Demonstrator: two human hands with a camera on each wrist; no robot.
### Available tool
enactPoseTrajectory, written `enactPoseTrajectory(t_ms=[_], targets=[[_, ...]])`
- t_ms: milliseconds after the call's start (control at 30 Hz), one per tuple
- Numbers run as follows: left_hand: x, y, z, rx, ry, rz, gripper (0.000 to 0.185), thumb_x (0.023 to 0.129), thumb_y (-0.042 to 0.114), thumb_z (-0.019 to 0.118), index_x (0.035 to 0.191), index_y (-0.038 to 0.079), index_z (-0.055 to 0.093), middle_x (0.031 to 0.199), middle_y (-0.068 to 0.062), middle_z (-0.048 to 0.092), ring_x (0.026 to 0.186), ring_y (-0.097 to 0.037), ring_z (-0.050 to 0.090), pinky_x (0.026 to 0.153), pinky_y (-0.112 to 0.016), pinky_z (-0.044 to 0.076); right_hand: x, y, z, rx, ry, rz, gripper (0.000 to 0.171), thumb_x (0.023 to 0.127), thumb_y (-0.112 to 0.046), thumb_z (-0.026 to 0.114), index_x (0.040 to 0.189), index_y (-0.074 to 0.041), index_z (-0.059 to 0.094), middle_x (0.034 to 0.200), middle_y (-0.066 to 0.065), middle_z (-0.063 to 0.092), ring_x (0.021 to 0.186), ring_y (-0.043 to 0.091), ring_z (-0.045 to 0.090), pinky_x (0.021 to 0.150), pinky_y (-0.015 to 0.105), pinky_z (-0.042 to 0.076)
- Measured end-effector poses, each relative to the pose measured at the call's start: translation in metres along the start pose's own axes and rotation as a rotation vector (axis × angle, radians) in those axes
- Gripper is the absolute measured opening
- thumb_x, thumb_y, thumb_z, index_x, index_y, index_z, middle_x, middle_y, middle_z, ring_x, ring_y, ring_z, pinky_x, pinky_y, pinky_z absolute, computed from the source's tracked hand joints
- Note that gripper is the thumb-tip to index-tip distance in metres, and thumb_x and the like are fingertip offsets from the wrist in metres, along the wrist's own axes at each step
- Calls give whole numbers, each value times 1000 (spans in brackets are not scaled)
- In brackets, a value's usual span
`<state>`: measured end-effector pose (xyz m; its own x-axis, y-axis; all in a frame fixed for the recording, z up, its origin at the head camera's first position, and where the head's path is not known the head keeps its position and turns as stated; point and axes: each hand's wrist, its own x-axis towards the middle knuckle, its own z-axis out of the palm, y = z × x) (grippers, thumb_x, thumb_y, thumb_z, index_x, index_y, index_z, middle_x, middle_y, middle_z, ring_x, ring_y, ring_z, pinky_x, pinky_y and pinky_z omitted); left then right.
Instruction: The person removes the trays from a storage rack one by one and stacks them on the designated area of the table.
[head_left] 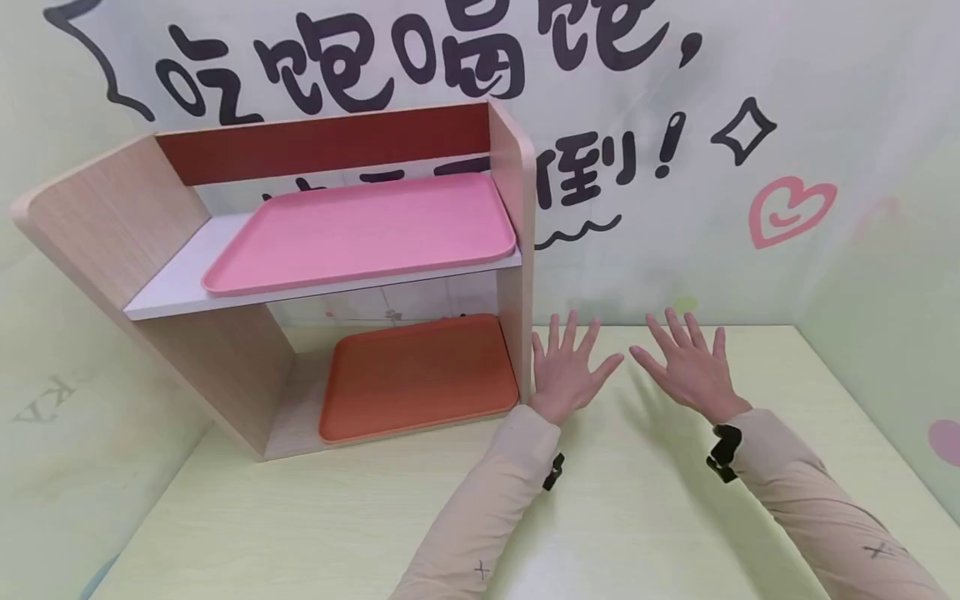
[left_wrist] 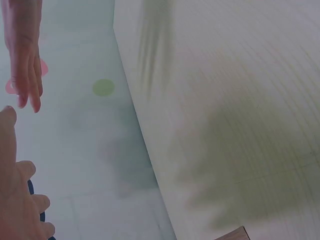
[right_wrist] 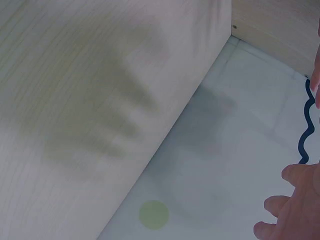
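Observation:
Both hands are held out over the pale wooden table (head_left: 637,525) with fingers spread and nothing in them. The left hand (head_left: 564,375) is right beside the right side panel (head_left: 513,192) of a two-level wooden shelf. A short gap to its right separates it from the right hand (head_left: 696,375); the thumbs point toward each other. Shadows of spread fingers fall on the tabletop in both wrist views. On the shelf's upper board lies a pink tray (head_left: 367,229), and an orange tray (head_left: 420,379) lies on the lower board.
A printed wall cloth (head_left: 637,242) with large black characters and a pink heart hangs behind the table. Another pale wall (head_left: 885,300) stands along the right side. The shelf's left panel (head_left: 112,217) leans outward in the head view.

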<state>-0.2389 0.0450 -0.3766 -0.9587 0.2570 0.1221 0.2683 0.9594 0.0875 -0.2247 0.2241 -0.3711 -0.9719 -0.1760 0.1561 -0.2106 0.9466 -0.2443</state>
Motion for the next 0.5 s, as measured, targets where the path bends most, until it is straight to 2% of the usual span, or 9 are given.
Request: enactPoseTrajectory(t_ms=[500], targets=[[-8,0,-4,-1,4,-12,66,83,68,15,141,36,10,148,3,3,133,-24,-7,103,-51,7,-8,-2,0,16,-19,4,73,89,-58,24,141,-9,18,144,22,10,130,41,-2,93,63,-10]])
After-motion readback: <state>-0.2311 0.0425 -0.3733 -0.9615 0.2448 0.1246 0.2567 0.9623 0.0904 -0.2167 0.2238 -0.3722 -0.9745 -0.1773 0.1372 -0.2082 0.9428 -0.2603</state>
